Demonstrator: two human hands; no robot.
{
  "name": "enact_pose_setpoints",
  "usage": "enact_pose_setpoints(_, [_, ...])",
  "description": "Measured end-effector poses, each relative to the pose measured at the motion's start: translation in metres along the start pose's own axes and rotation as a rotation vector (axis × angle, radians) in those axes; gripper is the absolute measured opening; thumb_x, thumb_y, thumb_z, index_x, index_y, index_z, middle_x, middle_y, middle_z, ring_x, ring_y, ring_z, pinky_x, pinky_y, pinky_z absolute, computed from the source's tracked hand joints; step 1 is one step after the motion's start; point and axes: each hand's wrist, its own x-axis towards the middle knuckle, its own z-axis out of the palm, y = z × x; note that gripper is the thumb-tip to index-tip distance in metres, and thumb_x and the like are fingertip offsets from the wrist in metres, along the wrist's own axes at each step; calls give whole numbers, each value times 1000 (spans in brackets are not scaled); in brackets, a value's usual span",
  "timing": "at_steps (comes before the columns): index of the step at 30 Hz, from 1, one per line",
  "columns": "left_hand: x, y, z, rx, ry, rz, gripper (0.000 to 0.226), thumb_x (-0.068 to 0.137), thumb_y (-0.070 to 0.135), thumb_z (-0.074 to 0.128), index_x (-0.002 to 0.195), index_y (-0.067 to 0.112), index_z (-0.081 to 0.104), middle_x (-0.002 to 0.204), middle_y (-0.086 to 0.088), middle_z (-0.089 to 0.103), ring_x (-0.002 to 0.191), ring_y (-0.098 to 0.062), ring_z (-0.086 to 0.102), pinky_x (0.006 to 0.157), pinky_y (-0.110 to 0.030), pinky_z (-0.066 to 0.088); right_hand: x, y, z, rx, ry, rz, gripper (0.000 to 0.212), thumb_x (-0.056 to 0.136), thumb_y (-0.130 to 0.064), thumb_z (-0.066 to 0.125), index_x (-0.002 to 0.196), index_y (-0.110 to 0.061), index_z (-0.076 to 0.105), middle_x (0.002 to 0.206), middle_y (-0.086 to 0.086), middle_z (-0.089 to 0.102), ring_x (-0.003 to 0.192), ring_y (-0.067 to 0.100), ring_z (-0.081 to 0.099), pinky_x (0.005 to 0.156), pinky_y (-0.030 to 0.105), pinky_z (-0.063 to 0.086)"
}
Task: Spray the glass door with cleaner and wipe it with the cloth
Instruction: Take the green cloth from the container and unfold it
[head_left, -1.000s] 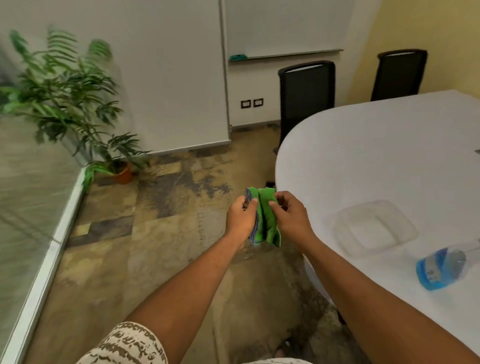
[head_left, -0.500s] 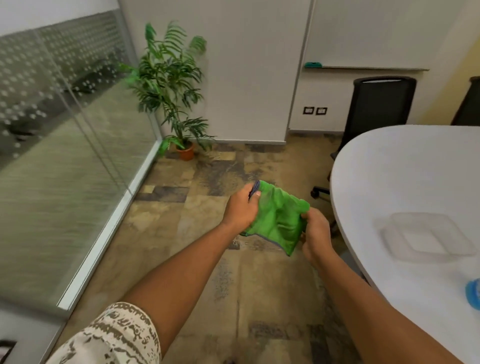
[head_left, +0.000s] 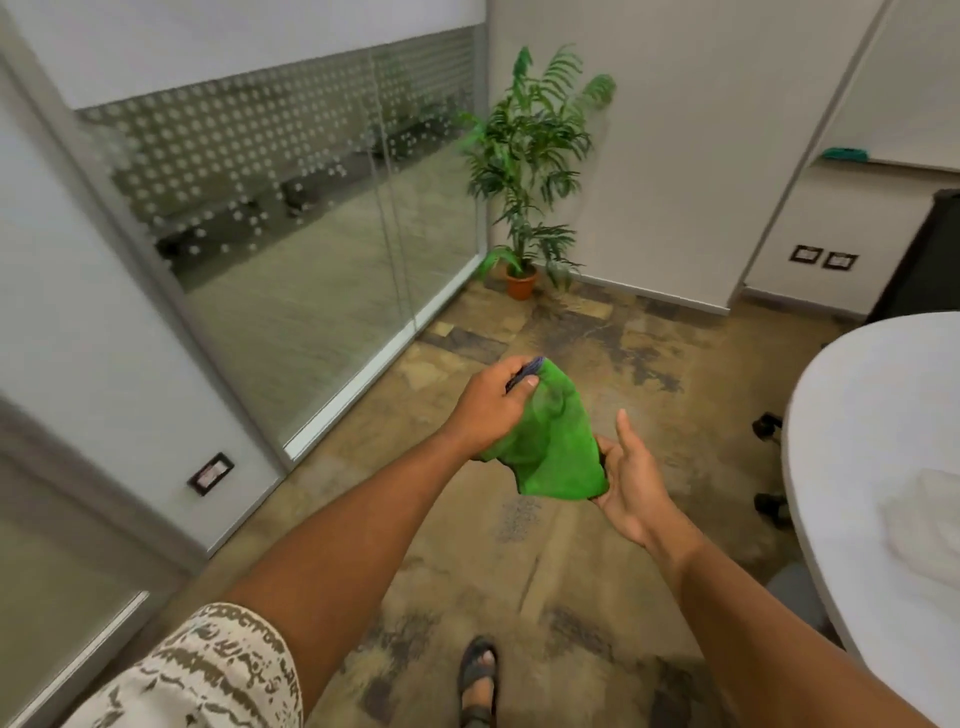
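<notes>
A green cloth (head_left: 553, 447) hangs between my hands over the floor. My left hand (head_left: 493, 402) pinches its upper corner between thumb and fingers. My right hand (head_left: 631, 478) is under the cloth's lower right edge, palm up, fingers spread, touching it. The glass door and panels (head_left: 322, 260), with a band of frosted dots across the top, stand to the left, about an arm's length beyond my left hand. No spray bottle is in view.
A potted plant (head_left: 530, 171) stands in the corner past the glass. A white oval table (head_left: 852, 415) fills the right side, with a clear plastic container (head_left: 930, 525) on it. A black chair (head_left: 919, 260) is behind it. My sandalled foot (head_left: 478, 680) is below.
The view has swung left, bringing the glass into sight and the spray bottle out of it. The cloth has unfolded from a bunched strip, and my right hand has opened beneath it.
</notes>
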Motion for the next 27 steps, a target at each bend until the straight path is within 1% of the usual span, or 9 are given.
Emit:
enact_pose_setpoints(3, [-51, -3, -23, 43, 39, 17, 21, 102, 13, 56, 119, 8, 67, 102, -6, 72, 93, -13, 65, 84, -29, 49, -18, 23, 26, -113, -183, 15, 64, 97, -62, 38, 132, -14, 61, 128, 9, 69, 119, 25, 65, 98, 41, 54])
enact_pose_setpoints(5, [-85, -5, -44, 93, 59, 37, 17, 101, 12, 57, 113, 8, 68, 87, 4, 69, 77, 9, 58, 73, -15, 43, -27, 40, 48, -221, -296, -11, 55, 94, -49, 54, 137, -14, 56, 132, 7, 66, 123, 23, 62, 103, 40, 51])
enact_pose_setpoints(8, [-133, -9, -77, 155, 96, 14, 15, 101, 13, 58, 109, 10, 70, 76, 24, 62, 70, 19, 54, 67, -7, 37, -42, 63, 89, -346, -430, -39, 51, 89, -32, 66, 134, -10, 56, 128, 9, 69, 118, 25, 65, 95, 35, 55])
enact_pose_setpoints(12, [-185, -15, -121, 232, 144, -40, 13, 101, 17, 58, 106, 16, 70, 76, 21, 61, 70, 11, 55, 70, -26, 42, -61, 82, 146, -469, -481, -65, 33, 84, -27, 72, 114, -12, 71, 114, 11, 74, 103, 24, 72, 81, 29, 58])
enact_pose_setpoints(16, [-238, -22, -168, 292, 276, -104, 19, 101, 21, 58, 114, 15, 70, 95, -1, 73, 89, -20, 67, 81, -38, 51, -80, 107, 203, -522, -484, -98, 18, 91, -21, 69, 104, -10, 75, 104, 14, 76, 95, 26, 74, 81, 33, 60])
enact_pose_setpoints(17, [-253, -25, -181, 308, 313, -126, 21, 101, 22, 58, 117, 16, 71, 99, -4, 74, 94, -23, 68, 84, -40, 53, -87, 115, 220, -530, -507, -98, 17, 92, -21, 68, 103, -9, 75, 103, 13, 77, 94, 26, 74, 79, 31, 60])
enact_pose_setpoints(21, [-314, -34, -226, 304, 516, -198, 27, 97, 27, 62, 121, 19, 70, 107, -1, 75, 99, -20, 69, 88, -36, 55, -117, 149, 283, -477, -574, -74, 23, 94, -24, 66, 107, -7, 73, 101, 16, 77, 89, 28, 74, 71, 31, 59])
enact_pose_setpoints(24, [-366, -42, -260, 179, 727, -283, 30, 96, 28, 65, 124, 17, 67, 114, 0, 72, 98, -16, 68, 92, -34, 55, -145, 181, 333, -355, -592, -35, 28, 94, -23, 65, 115, -4, 69, 105, 18, 75, 90, 27, 74, 74, 34, 60])
enact_pose_setpoints(27, [-421, -55, -293, 65, 894, -412, 34, 97, 29, 64, 128, 14, 65, 122, -4, 70, 107, -19, 65, 95, -30, 51, -172, 212, 380, -244, -600, -2, 26, 95, -21, 63, 114, -4, 69, 105, 19, 75, 89, 27, 74, 75, 37, 61])
